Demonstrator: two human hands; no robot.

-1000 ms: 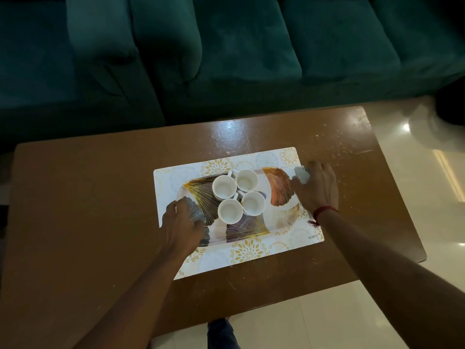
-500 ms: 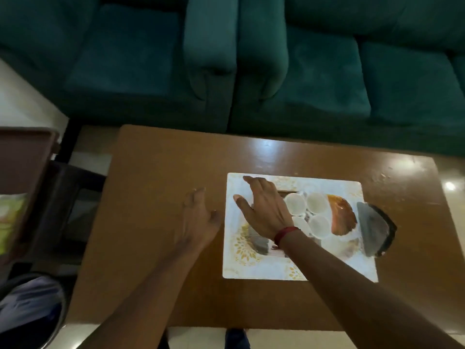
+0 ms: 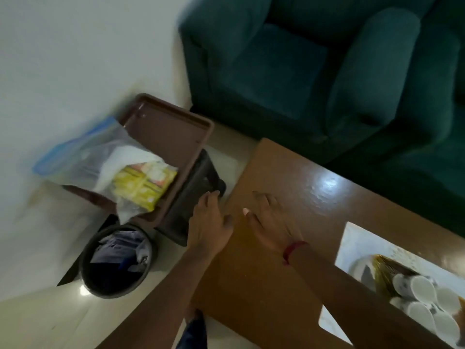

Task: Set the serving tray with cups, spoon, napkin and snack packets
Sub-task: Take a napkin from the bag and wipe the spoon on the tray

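Both hands have left the serving tray (image 3: 362,267) and swung leftward, and the view has turned with them toward the room's corner. Left hand (image 3: 210,222) reaches past the counter (image 3: 289,185) edge with its grip spread apart and empty; right hand (image 3: 270,221) hovers flat over the counter's bare corner, fingers apart, holding nothing. At lower right the tray sits on a pale placemat (image 3: 352,240), carrying a cluster of white cups (image 3: 427,303). Beside the counter stands a brown stool (image 3: 176,132) holding a clear plastic bag (image 3: 100,157) with yellow snack packets (image 3: 142,183) and something white inside, blurred. A dark bin (image 3: 118,263) stands on the pale floor just below it. Teal sofa (image 3: 314,71) borders the counter's far edge; a white wall fills the left.
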